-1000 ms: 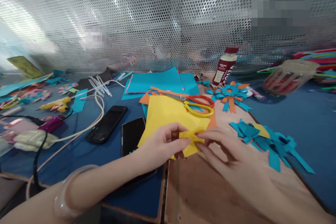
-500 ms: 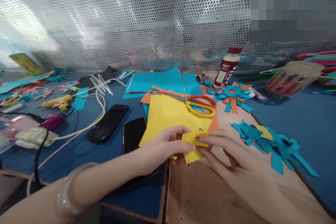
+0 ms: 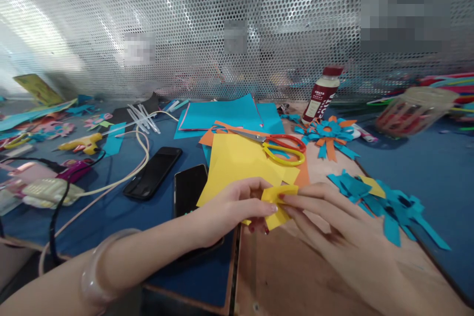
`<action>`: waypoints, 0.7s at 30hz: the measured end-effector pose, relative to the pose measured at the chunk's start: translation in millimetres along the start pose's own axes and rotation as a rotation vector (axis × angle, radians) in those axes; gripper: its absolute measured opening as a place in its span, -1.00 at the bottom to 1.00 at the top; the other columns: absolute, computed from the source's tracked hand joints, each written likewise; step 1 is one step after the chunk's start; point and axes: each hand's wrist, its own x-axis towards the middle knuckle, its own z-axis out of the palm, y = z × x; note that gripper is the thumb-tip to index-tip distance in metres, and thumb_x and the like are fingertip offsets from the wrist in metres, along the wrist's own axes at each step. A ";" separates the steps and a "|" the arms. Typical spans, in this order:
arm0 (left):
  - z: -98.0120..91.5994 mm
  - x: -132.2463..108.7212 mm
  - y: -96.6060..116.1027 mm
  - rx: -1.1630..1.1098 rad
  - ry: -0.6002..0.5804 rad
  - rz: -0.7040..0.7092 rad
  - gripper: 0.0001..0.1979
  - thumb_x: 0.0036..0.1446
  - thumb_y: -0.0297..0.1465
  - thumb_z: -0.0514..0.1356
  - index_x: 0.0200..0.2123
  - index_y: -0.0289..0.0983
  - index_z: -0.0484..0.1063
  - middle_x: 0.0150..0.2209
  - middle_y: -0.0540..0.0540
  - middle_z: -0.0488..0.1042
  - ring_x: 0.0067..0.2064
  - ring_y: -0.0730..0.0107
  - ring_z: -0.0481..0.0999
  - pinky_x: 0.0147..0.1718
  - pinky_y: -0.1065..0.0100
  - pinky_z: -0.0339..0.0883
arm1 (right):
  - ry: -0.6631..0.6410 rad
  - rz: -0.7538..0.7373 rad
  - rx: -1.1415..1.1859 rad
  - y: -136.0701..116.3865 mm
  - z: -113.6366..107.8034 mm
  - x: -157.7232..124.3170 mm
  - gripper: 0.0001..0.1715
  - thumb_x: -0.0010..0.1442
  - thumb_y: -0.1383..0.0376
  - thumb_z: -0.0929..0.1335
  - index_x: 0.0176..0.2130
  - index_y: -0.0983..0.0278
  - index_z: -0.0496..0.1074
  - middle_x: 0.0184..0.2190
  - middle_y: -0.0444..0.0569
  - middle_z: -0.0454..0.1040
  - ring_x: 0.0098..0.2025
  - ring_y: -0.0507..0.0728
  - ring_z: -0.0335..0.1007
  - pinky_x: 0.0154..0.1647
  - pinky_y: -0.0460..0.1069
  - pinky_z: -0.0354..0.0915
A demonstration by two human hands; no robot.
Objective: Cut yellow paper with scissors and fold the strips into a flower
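Observation:
Between my two hands is a small piece of folded yellow paper, held up over the wooden strip of the table. My left hand pinches it from the left, thumb in front and fingers behind. From the right, the fingertips of my right hand grip its upper edge and fold. Just beyond my hands lie yellow sheets on top of orange paper. Scissors with one red and one yellow handle rest across these sheets, blades pointing left.
Blue paper flowers and a blue-orange one lie at right, near a bottle and a clear jar. Left are two phones, a yellow glue gun and looping cables. Perforated metal stands behind.
The yellow paper has shifted slightly right and tilted, its upper part now curling more under my right fingertips. Both hands keep their hold. The surroundings look the same.

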 end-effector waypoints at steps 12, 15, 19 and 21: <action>0.7 -1.2 0.1 0.168 -0.013 0.040 -0.74 0.04 -0.34 0.21 -0.18 -0.31 0.38 -0.44 -0.02 0.39 -0.51 0.58 0.35 -0.53 0.50 0.19 | 0.114 -0.159 -0.212 1.4 -2.9 3.3 -0.83 0.08 0.48 0.32 -0.32 0.23 0.37 -0.38 -0.06 0.31 -0.38 0.05 0.23 -0.42 -0.05 0.21; 0.6 -0.4 0.2 0.166 -0.019 0.041 -0.75 0.04 -0.35 0.21 -0.20 -0.33 0.40 -0.43 -0.04 0.42 -0.52 0.61 0.33 -0.53 0.51 0.21 | 0.123 -0.194 -0.280 2.6 -4.4 2.7 -0.81 0.07 0.47 0.35 -0.31 0.20 0.38 -0.38 -0.05 0.32 -0.36 0.10 0.19 -0.37 -0.02 0.20; 1.0 0.2 0.0 0.134 -0.027 0.037 -0.75 0.02 -0.35 0.23 -0.22 -0.33 0.42 -0.41 -0.05 0.44 -0.50 0.60 0.38 -0.53 0.53 0.22 | 0.079 -0.197 -0.288 4.5 -7.9 -0.8 -0.83 0.14 0.39 0.31 -0.26 0.14 0.40 -0.35 -0.07 0.39 -0.32 0.13 0.25 -0.30 -0.01 0.25; 1.1 0.1 -0.3 0.119 -0.027 0.030 -0.75 0.02 -0.36 0.23 -0.21 -0.33 0.42 -0.41 -0.05 0.44 -0.51 0.61 0.39 -0.54 0.54 0.21 | 0.077 -0.165 -0.242 5.4 -9.1 -3.1 -0.80 0.18 0.35 0.27 -0.23 0.09 0.41 -0.35 -0.10 0.43 -0.31 0.13 0.30 -0.27 -0.01 0.28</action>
